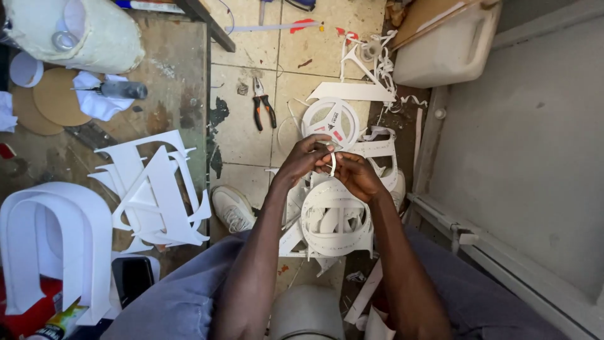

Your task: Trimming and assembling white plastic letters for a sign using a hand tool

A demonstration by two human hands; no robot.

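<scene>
Both hands meet over the floor, out in front of the person's knees. Fingers of the left hand (pixel 306 162) are bent and pinch the top of a thin white curved plastic strip (pixel 333 164). Fingers of the right hand (pixel 353 175) are bent too and pinch the same strip from the other side, so the strip hangs down between the two hands.

Just under the hands lies a round white plastic piece with cut-out bars (pixel 336 220), resting on the tiled floor (pixel 245 135). Just past the fingertips lies a white round wheel-shaped cutout (pixel 330 119), and past that a flat white pointed plastic shape (pixel 352 92). Curly white plastic scraps (pixel 384 63) lie near it.

Left of the left hand, a white shoe (pixel 231 208) sits on the tiles. Further out from the left hand lie pliers with orange and black handles (pixel 263 108).

Far left of the hands stands a worn wooden table (pixel 173 82) with a pile of flat white letter cutouts (pixel 154 192) and a big white arch-shaped letter shell (pixel 56 242).

Far right of the right hand is a plain grey wall (pixel 528 151), and above it a white plastic jug (pixel 450 50).
</scene>
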